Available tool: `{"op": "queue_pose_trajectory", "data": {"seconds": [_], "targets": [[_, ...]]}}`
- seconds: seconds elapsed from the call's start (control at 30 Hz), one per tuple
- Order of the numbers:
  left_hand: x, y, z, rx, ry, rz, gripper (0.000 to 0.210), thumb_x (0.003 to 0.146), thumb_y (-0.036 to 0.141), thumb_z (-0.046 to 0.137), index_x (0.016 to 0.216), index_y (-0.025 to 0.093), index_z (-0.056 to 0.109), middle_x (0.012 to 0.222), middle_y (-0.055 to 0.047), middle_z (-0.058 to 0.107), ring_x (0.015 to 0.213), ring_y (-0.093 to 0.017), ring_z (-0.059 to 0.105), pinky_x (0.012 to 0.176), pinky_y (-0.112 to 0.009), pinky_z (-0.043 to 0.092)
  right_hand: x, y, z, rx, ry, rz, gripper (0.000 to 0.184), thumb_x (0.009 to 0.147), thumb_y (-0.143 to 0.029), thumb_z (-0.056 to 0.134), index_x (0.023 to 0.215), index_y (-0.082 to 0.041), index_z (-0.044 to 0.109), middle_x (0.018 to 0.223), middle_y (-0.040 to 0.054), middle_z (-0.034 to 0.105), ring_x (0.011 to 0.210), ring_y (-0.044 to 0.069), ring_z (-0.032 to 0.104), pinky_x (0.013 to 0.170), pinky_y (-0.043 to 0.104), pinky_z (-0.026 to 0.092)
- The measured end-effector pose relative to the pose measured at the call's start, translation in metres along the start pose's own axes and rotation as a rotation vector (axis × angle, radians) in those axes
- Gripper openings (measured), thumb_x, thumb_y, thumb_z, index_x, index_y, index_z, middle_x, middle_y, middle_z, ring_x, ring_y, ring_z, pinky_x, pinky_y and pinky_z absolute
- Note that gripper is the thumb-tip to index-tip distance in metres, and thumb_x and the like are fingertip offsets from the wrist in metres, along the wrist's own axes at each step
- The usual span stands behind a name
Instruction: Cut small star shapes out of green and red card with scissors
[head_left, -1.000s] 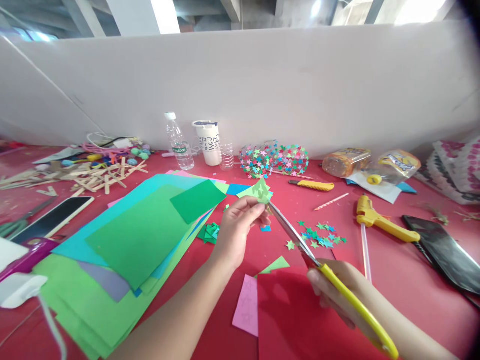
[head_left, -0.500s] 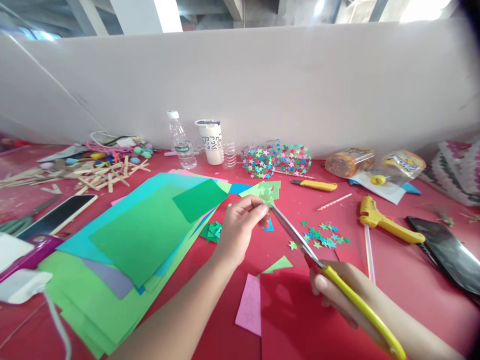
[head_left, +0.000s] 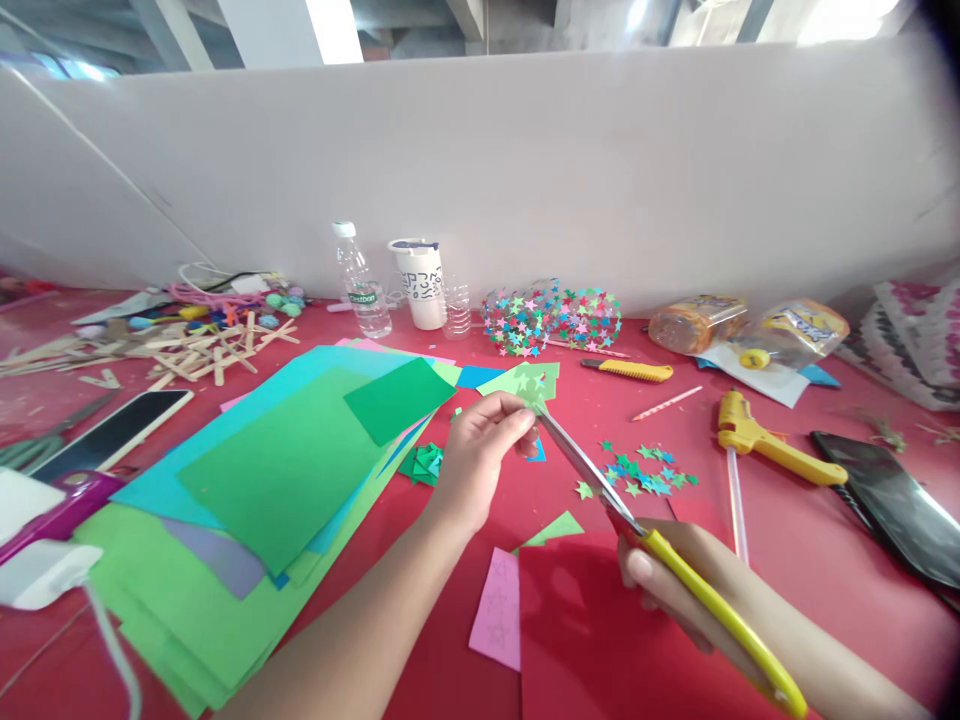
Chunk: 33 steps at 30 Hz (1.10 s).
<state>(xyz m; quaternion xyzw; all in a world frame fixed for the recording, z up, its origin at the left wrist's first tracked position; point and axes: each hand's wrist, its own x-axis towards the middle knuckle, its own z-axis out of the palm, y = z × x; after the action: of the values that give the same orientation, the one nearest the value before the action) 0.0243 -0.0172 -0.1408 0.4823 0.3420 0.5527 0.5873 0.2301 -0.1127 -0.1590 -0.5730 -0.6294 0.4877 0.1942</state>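
Note:
My left hand [head_left: 480, 450] pinches a small piece of light green paper, mostly hidden by the fingertips. In my right hand [head_left: 675, 580] is a pair of scissors [head_left: 589, 470] with yellow handles, the blade tips at the paper by my left fingers. Behind the fingertips, light green paper [head_left: 546, 380] with star shapes lies on the table. To the right, small green and blue paper stars [head_left: 651, 472] are scattered. Below the hands are a red sheet [head_left: 577, 630], a pink strip [head_left: 498, 612] with drawn stars, and a green offcut [head_left: 553, 530].
Coloured sheets [head_left: 277, 460] are stacked at left, near wooden sticks [head_left: 217, 350] and a phone [head_left: 112, 435]. A water bottle [head_left: 361, 285], a cup [head_left: 420, 285] and star-covered round forms [head_left: 517, 320] stand at the back. A box cutter [head_left: 630, 370] and glue gun [head_left: 772, 445] lie right.
The scissors' blades look slightly closer together at the paper. A tiny light green scrap now shows just left of my left hand. Both hands stay almost in place.

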Motion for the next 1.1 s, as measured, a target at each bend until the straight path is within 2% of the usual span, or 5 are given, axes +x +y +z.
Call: {"op": "queue_pose_trajectory", "data": {"seconds": [0.3,0.5,0.77,0.93,1.1], "targets": [[-0.0005,0.0025,0.0000,0.121,-0.005,0.045,0.015,0.080,0.024,0.065,0.065,0.019,0.063,0.056,0.003,0.059,0.054,-0.010,0.054,0.052,-0.022,0.039,0.0013,-0.0020,-0.0016,-0.002,-0.017,0.073,0.061,0.086,-0.081,0.040,0.072,-0.022,0.044,0.063,-0.0044,0.047,0.039,0.006,0.035,0.037,0.022,0.024],[0.0016,0.0024,-0.0004,0.132,-0.010,0.054,0.016,0.079,0.024,0.065,0.065,0.019,0.064,0.056,0.003,0.059,0.054,-0.010,0.054,0.055,-0.021,0.042,0.0056,-0.0017,0.0014,0.049,0.049,0.148,0.052,0.087,-0.070,0.047,0.064,-0.023,0.042,0.055,-0.0071,0.039,0.052,0.012,0.043,0.052,0.024,0.040],[0.0037,0.0006,-0.0029,0.104,-0.038,0.054,0.016,0.079,0.023,0.065,0.064,0.019,0.064,0.056,0.004,0.058,0.053,-0.008,0.053,0.055,-0.020,0.043,0.0045,-0.0048,0.0021,0.026,0.058,0.177,0.044,0.085,-0.060,0.048,0.063,-0.024,0.039,0.054,-0.0071,0.039,0.052,0.012,0.040,0.051,0.024,0.031],[0.0037,0.0011,-0.0038,0.096,-0.048,0.055,0.017,0.080,0.022,0.065,0.063,0.019,0.063,0.055,0.004,0.058,0.053,-0.008,0.053,0.055,-0.020,0.042,0.0047,-0.0068,0.0023,0.002,0.071,0.185,0.042,0.084,-0.058,0.048,0.062,-0.024,0.038,0.052,-0.0076,0.037,0.050,0.011,0.032,0.048,0.024,0.024],[0.0033,0.0018,-0.0059,0.099,-0.061,0.052,0.017,0.080,0.021,0.065,0.063,0.018,0.063,0.055,0.004,0.058,0.053,-0.008,0.053,0.056,-0.020,0.042,0.0041,-0.0089,0.0024,-0.008,0.087,0.185,0.042,0.084,-0.058,0.049,0.061,-0.024,0.037,0.052,-0.0070,0.039,0.050,0.010,0.032,0.048,0.024,0.025]]}}
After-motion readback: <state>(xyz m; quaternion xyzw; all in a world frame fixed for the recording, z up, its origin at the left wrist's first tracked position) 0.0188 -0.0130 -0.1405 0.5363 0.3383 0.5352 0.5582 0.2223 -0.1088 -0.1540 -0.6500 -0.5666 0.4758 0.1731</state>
